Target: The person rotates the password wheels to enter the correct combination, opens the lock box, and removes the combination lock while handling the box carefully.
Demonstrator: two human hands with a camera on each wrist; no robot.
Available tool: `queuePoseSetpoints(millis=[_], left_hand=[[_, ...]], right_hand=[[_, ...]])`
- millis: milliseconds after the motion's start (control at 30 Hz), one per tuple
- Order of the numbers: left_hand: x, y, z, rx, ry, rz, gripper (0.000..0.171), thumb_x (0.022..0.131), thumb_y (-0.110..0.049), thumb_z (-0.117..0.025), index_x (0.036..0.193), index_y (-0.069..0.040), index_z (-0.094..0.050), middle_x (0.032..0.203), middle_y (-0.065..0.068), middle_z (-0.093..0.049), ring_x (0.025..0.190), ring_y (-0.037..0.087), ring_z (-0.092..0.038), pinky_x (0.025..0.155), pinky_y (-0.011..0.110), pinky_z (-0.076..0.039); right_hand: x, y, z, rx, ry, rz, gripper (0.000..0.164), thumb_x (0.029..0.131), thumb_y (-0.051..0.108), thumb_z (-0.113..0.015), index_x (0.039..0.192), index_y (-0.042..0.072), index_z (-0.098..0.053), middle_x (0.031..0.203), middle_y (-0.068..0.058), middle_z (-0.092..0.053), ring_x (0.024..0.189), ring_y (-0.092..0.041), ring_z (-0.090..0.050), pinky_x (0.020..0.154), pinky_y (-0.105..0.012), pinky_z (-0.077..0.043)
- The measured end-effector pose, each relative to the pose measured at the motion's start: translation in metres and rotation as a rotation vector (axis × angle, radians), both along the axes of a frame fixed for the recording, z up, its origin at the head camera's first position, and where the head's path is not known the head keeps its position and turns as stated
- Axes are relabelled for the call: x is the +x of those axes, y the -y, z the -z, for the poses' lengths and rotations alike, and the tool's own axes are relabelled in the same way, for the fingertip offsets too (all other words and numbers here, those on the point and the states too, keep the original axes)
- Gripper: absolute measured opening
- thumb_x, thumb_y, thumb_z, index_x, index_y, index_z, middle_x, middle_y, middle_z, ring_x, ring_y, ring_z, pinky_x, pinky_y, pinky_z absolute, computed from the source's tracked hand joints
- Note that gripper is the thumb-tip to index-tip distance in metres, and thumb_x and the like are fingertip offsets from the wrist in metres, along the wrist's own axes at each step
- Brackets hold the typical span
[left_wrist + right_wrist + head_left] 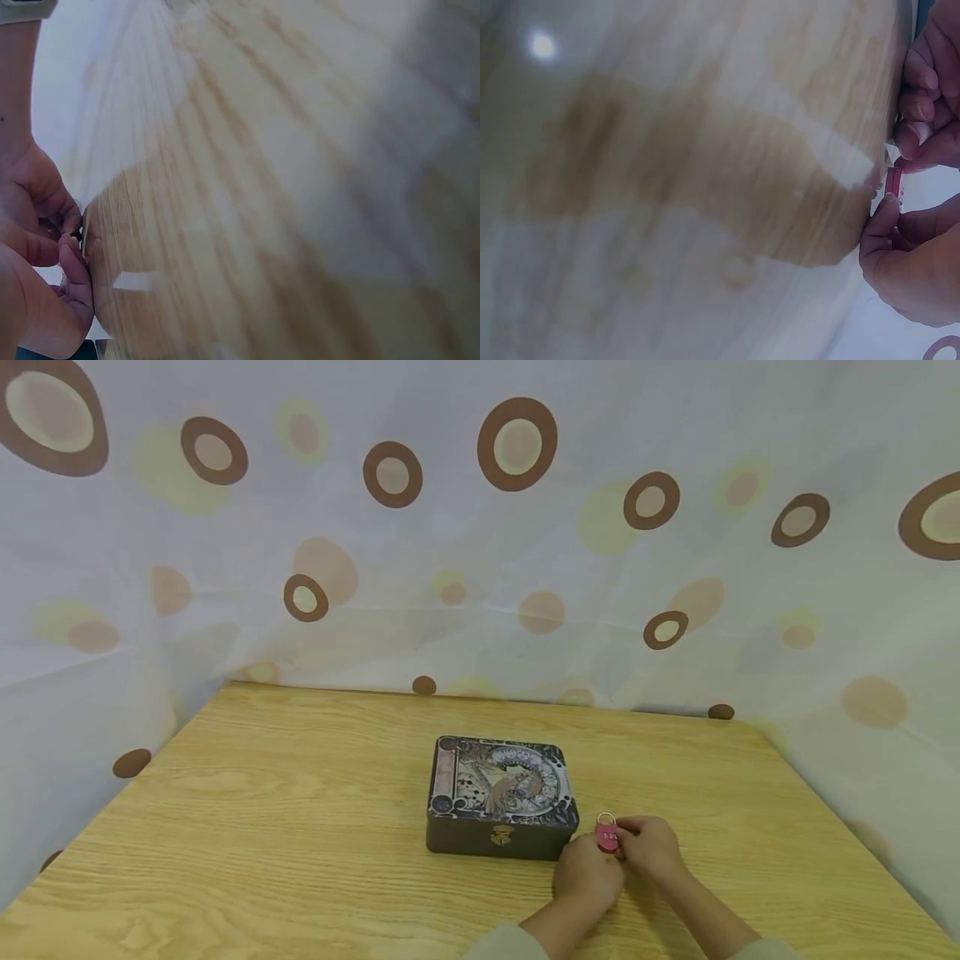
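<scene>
A small pink combination padlock (607,837) is held between both hands, its number dials and its metal shackle showing in the head view. My right hand (654,850) pinches it from the right with thumb and fingers. From the left, my left hand (588,872) has its curled fingers and thumb at the lock's other side, gripping its edge. The right wrist view shows the lock edge-on as a thin pink body (893,182) between the two sets of fingertips. Just left of the hands sits a dark box (502,797) with a picture lid, closed, its brass latch (502,835) facing front.
The light wood table (262,827) carries the box near its middle. Behind it and at the sides hangs a pale sheet (450,527) with brown and yellow circles. The box's right front corner is close beside the left hand.
</scene>
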State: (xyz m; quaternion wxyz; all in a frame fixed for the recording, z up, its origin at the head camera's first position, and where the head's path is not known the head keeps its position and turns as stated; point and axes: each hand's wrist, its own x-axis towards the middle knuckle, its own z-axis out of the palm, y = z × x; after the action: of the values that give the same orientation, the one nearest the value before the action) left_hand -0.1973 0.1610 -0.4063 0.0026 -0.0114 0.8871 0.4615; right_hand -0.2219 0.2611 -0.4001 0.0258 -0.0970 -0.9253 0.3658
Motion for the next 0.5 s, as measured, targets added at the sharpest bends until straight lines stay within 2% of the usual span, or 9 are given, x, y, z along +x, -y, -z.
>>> queuePoseSetpoints(millis=[100,300,500], left_hand=[[0.0002,-0.0001,-0.0004,-0.013,-0.010,0.008,0.008,0.074,-0.011,-0.062,0.066,-0.014,-0.063,0.067,0.000,-0.064,0.063,0.018,-0.060,0.052,0.032,-0.044],[0.0007,0.0011,-0.0005,-0.010,-0.018,0.019,0.005,0.071,-0.011,-0.063,0.073,-0.015,-0.066,0.072,-0.001,-0.067,0.067,0.018,-0.062,0.054,0.032,-0.044],[-0.0003,0.0020,0.0012,0.001,-0.010,0.032,0.012,0.071,-0.009,-0.064,0.082,-0.013,-0.067,0.077,0.000,-0.068,0.073,0.019,-0.064,0.058,0.033,-0.047]], right_hand=[[0.0001,0.0006,-0.0007,0.028,-0.003,0.002,0.026,0.087,0.001,-0.051,0.105,-0.016,-0.060,0.086,-0.021,-0.066,0.065,-0.011,-0.055,0.055,-0.021,-0.044],[0.0005,0.0007,-0.0010,-0.008,0.023,0.014,0.026,0.088,-0.001,-0.050,0.106,-0.018,-0.059,0.079,-0.015,-0.065,0.062,-0.009,-0.056,0.053,-0.021,-0.045],[0.0013,0.0025,-0.0034,-0.006,0.016,0.008,0.027,0.088,-0.001,-0.050,0.106,-0.018,-0.058,0.082,-0.020,-0.066,0.061,-0.008,-0.055,0.052,-0.018,-0.044]])
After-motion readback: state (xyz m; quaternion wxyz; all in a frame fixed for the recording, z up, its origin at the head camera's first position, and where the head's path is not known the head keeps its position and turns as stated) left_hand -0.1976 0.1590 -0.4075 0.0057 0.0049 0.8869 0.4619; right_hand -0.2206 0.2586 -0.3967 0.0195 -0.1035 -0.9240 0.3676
